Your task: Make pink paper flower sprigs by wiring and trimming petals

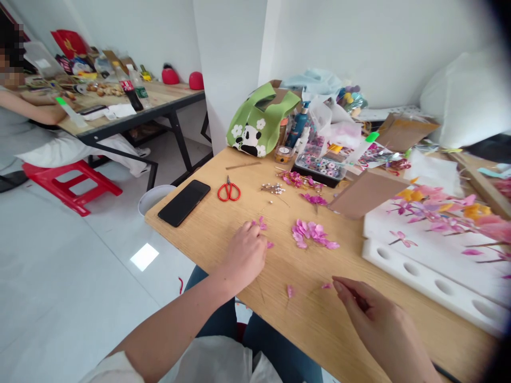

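Observation:
My left hand point(248, 254) rests on the table with its fingers bent down and drawn together. Pink petals point(262, 223) show just past its fingertips; what is under the fingers is hidden. My right hand point(369, 311) holds thumb and forefinger in a pinch low over the table. Beside that pinch is a small pink petal point(326, 286) with a thin stem; whether the fingers grip anything is too small to tell. Another single petal point(290, 291) lies between my hands. Farther back sits a loose pile of pink petals point(311, 233).
Red-handled scissors point(229, 191) and a black phone point(184, 203) lie at left. White-tipped stems point(273, 188), a bead box point(319, 169) and a green panda bag point(255, 125) stand behind. A white foam block point(423, 276) with holes and wired flowers is at right. Another person sits far left.

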Demonstrator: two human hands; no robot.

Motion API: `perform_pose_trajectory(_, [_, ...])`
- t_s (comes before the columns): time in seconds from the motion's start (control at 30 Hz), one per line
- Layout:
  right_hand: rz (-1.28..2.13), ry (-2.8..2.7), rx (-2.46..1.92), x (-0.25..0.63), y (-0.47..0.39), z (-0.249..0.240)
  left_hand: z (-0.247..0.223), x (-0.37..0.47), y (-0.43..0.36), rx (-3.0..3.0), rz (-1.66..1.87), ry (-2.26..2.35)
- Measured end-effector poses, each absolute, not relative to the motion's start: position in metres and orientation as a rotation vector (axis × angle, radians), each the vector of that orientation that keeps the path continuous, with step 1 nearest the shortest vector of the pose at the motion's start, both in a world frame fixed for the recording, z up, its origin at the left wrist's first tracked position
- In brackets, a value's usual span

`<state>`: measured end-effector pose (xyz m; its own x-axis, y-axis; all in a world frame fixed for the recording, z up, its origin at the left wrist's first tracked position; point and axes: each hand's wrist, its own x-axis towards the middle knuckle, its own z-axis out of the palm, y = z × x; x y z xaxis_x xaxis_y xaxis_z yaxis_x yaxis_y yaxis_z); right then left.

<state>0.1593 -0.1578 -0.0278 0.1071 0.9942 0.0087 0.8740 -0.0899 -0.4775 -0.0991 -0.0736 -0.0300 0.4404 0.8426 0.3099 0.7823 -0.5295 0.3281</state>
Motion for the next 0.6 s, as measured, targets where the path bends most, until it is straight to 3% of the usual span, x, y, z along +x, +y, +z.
perform_pose_trajectory(0.37, [0.519,-1.697,-1.979,0.138,-0.162,-0.015,-0.028,-0.105,-0.075,2.353,0.736,1.414])
perform_pose_trajectory(0.6, [0.559,-1.665,-1.841,0.126,-0.155,-0.01,-0.029,-0.106,-0.08,2.398,1.024,1.382])
